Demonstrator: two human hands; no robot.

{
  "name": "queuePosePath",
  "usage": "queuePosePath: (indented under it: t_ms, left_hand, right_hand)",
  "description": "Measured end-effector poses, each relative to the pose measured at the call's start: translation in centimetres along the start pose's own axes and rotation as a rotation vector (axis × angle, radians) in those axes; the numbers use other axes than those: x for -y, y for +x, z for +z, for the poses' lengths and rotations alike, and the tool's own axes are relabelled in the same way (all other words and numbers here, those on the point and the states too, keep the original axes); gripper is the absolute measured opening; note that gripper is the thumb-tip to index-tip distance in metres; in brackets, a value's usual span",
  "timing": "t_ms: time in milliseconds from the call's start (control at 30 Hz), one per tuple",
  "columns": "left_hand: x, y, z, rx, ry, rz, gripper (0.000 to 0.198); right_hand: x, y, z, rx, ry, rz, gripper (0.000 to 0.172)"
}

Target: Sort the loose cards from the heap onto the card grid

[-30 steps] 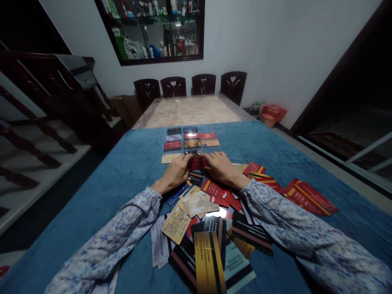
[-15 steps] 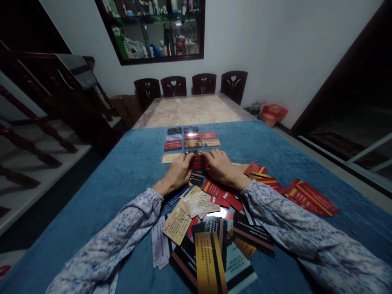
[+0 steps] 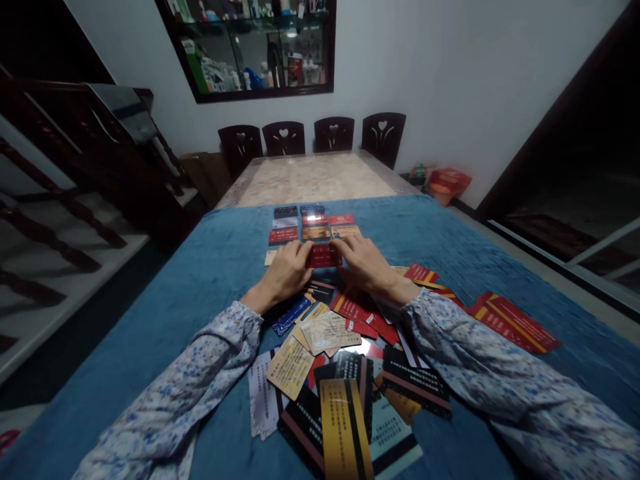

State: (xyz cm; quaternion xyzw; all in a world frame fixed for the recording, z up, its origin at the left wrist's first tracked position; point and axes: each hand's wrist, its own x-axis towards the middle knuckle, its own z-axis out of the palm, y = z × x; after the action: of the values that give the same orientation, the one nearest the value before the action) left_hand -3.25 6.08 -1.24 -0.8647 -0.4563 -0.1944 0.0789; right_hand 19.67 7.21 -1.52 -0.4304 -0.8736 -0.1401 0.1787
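A dark red card (image 3: pixel 323 255) is held by its two short ends between my hands, above the blue cloth. My left hand (image 3: pixel 287 272) pinches its left end and my right hand (image 3: pixel 367 267) its right end. Just beyond lie cards in short columns, among them a red card (image 3: pixel 283 236), a gold card (image 3: pixel 316 233) and a black card (image 3: pixel 285 212). A cream card is partly covered by my left hand. Nearer to me spreads a loose heap with a gold card (image 3: pixel 345 427), a cream card (image 3: pixel 331 332) and a blue card (image 3: pixel 293 314).
Red cards with yellow stripes (image 3: pixel 515 322) lie to the right on the blue cloth (image 3: pixel 200 267). Past the cloth is the bare tabletop (image 3: pixel 325 177), with dark chairs (image 3: pixel 334 135) at its far end. A railing stands at the left.
Both hands have moved slightly forward with the red card, which now shows more of its face and covers the black card behind it. More of the blue card shows in the heap.
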Motion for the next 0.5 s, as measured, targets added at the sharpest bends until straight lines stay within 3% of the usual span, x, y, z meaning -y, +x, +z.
queuePosePath:
  t_ms: [167,500]
  left_hand:
    - [1.0,0.3,-1.4,-0.032,0.017,0.035,0.053]
    - [5.3,1.3,-3.2,0.054,0.067,0.018,0.050]
  right_hand:
    - [-0.5,1.1,-0.8,-0.009,0.004,-0.069,0.054]
    - [0.3,6.6,-1.9,0.165,0.006,-0.104,0.042]
